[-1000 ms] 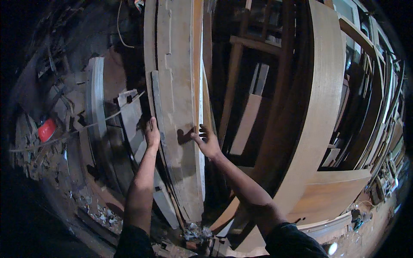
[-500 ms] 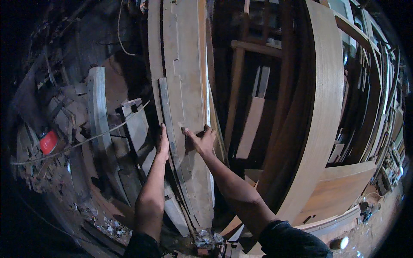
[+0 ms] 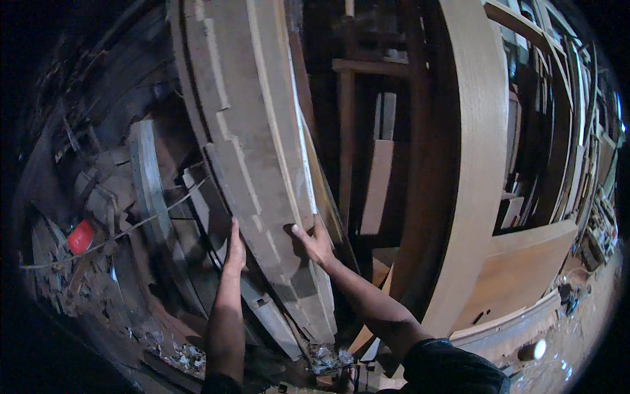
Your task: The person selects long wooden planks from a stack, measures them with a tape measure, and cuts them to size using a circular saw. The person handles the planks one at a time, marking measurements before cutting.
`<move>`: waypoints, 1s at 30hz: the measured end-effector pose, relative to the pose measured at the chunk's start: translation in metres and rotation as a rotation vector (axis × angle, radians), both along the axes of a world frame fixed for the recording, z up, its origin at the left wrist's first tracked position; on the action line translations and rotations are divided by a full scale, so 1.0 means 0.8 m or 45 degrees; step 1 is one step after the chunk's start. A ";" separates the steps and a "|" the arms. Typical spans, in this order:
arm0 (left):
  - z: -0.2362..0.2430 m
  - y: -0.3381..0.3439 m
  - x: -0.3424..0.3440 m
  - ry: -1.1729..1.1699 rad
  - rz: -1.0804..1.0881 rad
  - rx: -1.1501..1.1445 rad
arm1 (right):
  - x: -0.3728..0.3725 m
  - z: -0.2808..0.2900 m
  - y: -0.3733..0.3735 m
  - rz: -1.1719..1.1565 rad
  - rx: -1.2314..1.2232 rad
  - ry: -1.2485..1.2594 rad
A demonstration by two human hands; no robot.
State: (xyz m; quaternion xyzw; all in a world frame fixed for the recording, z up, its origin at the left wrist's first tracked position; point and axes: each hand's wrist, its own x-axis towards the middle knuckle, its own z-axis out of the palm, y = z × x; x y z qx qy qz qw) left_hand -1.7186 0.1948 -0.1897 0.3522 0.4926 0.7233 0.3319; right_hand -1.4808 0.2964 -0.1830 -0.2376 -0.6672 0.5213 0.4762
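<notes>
A tall bundle of pale, worn boards, with long strips along its face, leans upright in front of me, its top tilted left. My left hand is open, its fingers stretched flat against the bundle's left edge. Opposite it, my right hand grips the bundle's right edge, thumb across the front and fingers bent round the side, partly hidden. Debris lies around the foot of the boards.
Scrap wood, a thin cord and a red object are at left. At right stand a broad light panel, a lower wooden panel and stacked frames. A pale cylindrical object sits on the littered floor.
The bundle's top has swung to the left, so it stands more slanted. Both my hands sit lower in the picture, still on either side of it.
</notes>
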 end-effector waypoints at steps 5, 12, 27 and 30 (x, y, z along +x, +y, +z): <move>-0.021 -0.033 0.025 0.000 0.079 -0.119 | 0.035 -0.005 -0.036 -0.050 0.063 -0.202; -0.073 -0.115 0.032 0.005 0.036 -0.016 | 0.112 -0.020 -0.129 -0.100 0.093 0.035; 0.193 -0.135 0.361 0.833 0.404 0.323 | 0.371 0.158 -0.169 -0.347 0.156 0.384; 0.213 -0.129 0.431 0.545 0.463 0.230 | 0.441 0.182 -0.179 -0.289 0.016 0.504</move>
